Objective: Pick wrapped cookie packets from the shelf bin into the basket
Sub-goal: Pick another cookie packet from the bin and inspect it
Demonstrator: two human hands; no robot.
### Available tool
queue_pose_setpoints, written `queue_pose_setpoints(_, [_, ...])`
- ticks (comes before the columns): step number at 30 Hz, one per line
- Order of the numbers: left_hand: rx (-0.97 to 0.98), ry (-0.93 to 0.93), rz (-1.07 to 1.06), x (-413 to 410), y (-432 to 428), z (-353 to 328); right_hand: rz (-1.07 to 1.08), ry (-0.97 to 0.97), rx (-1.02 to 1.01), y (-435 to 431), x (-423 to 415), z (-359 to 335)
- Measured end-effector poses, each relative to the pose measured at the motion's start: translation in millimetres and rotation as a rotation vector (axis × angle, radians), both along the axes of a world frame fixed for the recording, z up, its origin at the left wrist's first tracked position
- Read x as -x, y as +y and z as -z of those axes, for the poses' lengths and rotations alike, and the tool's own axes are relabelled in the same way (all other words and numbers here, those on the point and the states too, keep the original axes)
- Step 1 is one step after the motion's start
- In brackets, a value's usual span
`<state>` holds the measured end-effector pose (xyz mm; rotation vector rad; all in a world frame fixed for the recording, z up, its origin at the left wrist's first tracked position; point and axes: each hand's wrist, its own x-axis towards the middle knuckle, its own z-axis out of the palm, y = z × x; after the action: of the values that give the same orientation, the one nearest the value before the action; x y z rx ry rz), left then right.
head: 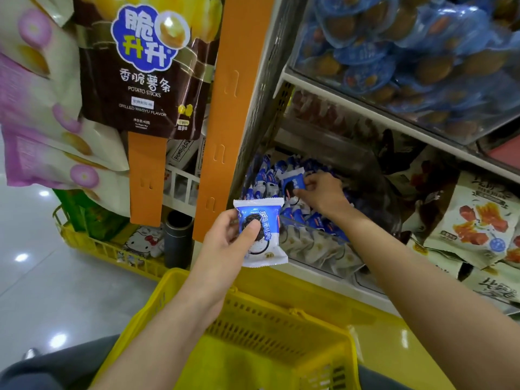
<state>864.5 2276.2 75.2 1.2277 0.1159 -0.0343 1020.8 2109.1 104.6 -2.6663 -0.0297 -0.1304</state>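
left hand [228, 240] fingers [251, 230] curled round a blue-and-white cookie packet [264, 237], lifted clear, at 12 o'clock over the yellow basket [174, 280] | right hand [320, 197] fingers [306, 180] pinching a second packet [292, 182] inside the shelf bin [315, 229], at 1 o'clock of the first | progress: early, I reckon; no packet shows in the basket, both drops left

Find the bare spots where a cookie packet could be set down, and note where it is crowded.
Free: the basket floor between its slotted walls, below the left hand with its held packet; the floor tiles left of the basket. Crowded: the shelf bin, full of blue packets around the right hand pinching a second packet.
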Motion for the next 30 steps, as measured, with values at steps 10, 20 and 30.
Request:
queue_pose_setpoints(10, [0.034,-0.011,-0.031,-4,5,-6,0.004,0.163,0.023,12,-17,0])
queue_pose_setpoints(20, [-0.01,0.013,-0.044,-4,5,-5,-0.048,0.219,-0.037,22,-26,5])
queue_pose_setpoints(30, [-0.086,0.078,0.046,5,-9,6,-0.272,-0.238,-0.341,13,99,-8])
